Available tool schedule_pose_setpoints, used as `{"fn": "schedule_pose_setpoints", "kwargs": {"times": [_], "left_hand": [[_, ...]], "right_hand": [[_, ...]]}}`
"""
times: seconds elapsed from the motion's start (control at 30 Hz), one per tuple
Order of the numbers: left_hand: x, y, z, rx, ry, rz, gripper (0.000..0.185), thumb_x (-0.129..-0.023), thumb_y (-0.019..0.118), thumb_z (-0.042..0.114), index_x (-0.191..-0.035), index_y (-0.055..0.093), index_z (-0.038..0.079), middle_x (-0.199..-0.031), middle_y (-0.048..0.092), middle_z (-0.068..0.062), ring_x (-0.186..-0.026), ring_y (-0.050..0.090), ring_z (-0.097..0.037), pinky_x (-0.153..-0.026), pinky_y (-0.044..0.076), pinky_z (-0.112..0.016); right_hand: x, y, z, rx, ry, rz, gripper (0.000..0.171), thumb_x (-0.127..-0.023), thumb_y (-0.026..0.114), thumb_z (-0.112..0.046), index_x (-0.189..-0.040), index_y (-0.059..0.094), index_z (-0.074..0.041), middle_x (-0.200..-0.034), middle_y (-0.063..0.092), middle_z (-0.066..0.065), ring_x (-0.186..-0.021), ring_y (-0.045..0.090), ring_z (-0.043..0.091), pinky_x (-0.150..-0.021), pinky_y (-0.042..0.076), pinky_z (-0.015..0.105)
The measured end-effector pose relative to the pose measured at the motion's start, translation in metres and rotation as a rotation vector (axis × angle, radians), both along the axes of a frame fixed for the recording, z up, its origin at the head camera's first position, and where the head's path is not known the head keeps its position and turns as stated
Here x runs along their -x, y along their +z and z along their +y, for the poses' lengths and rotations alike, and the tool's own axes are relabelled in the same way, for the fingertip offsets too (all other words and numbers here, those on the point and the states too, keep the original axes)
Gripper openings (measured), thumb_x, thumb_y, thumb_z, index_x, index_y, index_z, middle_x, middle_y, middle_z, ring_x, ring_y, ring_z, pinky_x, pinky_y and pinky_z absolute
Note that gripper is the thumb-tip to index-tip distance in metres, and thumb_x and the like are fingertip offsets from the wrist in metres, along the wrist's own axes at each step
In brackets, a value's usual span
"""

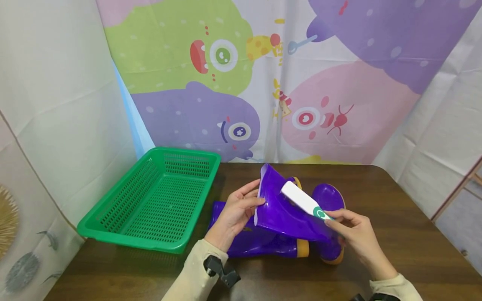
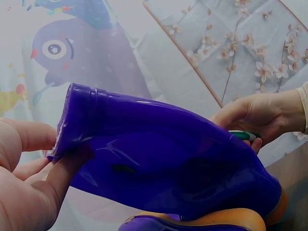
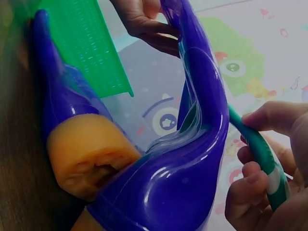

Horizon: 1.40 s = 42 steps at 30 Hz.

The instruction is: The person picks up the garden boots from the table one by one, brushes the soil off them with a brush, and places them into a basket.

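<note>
A glossy purple rubber boot (image 1: 286, 209) with an orange sole is held tilted above the table. My left hand (image 1: 235, 213) pinches the rim of its shaft (image 2: 72, 120), thumb on one side and fingers on the other. My right hand (image 1: 355, 234) grips the green handle of a white and green brush (image 1: 305, 202), whose white head lies against the boot's shaft. The wrist views show the boot (image 3: 192, 159) close up with the brush handle (image 3: 260, 154) in my right fingers. A second purple boot (image 1: 260, 244) lies flat on the table beneath.
A green plastic mesh basket (image 1: 154, 198) stands on the left of the dark wooden table (image 1: 406, 234). A cartoon-printed curtain hangs behind. The table's right side and front edge are bare.
</note>
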State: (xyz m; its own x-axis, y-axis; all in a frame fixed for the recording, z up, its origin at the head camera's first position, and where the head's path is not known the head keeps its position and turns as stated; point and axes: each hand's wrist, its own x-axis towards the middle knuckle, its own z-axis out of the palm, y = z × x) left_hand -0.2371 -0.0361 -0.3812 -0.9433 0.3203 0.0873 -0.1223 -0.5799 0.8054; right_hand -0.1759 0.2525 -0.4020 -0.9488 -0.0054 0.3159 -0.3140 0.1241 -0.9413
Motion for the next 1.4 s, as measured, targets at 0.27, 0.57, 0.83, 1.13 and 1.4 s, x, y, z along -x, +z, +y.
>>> {"fn": "schedule_pose_setpoints", "kwargs": {"times": [0.27,0.57,0.83,1.13,1.4], "left_hand": [[0.001,-0.001,-0.001,-0.006,-0.002,0.000,0.062,-0.085,0.048,-0.023,-0.145,0.039,-0.013,-0.100,0.072,-0.005,-0.076,0.070,-0.009,-0.065,0.056,-0.018],[0.001,-0.001,-0.001,-0.010,-0.006,0.004,0.062,-0.084,0.048,-0.024,-0.144,0.039,-0.013,-0.099,0.072,-0.004,-0.075,0.069,-0.009,-0.063,0.055,-0.018],[0.002,-0.002,-0.002,0.002,0.003,0.004,0.062,-0.083,0.049,-0.024,-0.144,0.040,-0.013,-0.099,0.072,-0.005,-0.076,0.070,-0.010,-0.063,0.056,-0.018],[0.002,-0.003,-0.004,0.034,0.019,-0.021,0.066,-0.081,0.053,-0.022,-0.144,0.043,-0.009,-0.097,0.072,-0.005,-0.071,0.070,-0.011,-0.060,0.056,-0.020],[0.004,-0.004,-0.004,0.033,0.016,-0.036,0.066,-0.081,0.053,-0.023,-0.145,0.042,-0.008,-0.097,0.073,-0.004,-0.073,0.070,-0.011,-0.063,0.057,-0.021]], "right_hand": [[0.000,0.003,0.004,0.029,-0.057,-0.007,0.020,-0.085,0.071,0.009,-0.097,0.078,-0.006,-0.063,0.059,-0.003,-0.042,0.042,0.004,-0.033,0.031,0.029],[-0.005,0.011,0.029,0.032,0.046,0.039,0.023,-0.086,0.065,0.015,-0.099,0.077,-0.001,-0.071,0.062,-0.003,-0.047,0.046,0.004,-0.034,0.031,0.034],[-0.002,0.012,0.028,-0.116,0.128,-0.060,0.021,-0.088,0.069,0.006,-0.102,0.078,-0.007,-0.071,0.061,-0.008,-0.048,0.044,0.002,-0.035,0.036,0.030],[0.002,0.015,0.029,-0.264,0.031,-0.018,0.015,-0.086,0.072,0.003,-0.097,0.078,-0.005,-0.058,0.050,-0.010,-0.043,0.037,0.001,-0.032,0.033,0.030],[0.000,0.015,0.034,-0.315,-0.040,-0.006,0.011,-0.085,0.075,0.001,-0.096,0.077,-0.001,-0.057,0.052,-0.005,-0.040,0.035,0.003,-0.032,0.030,0.033]]}}
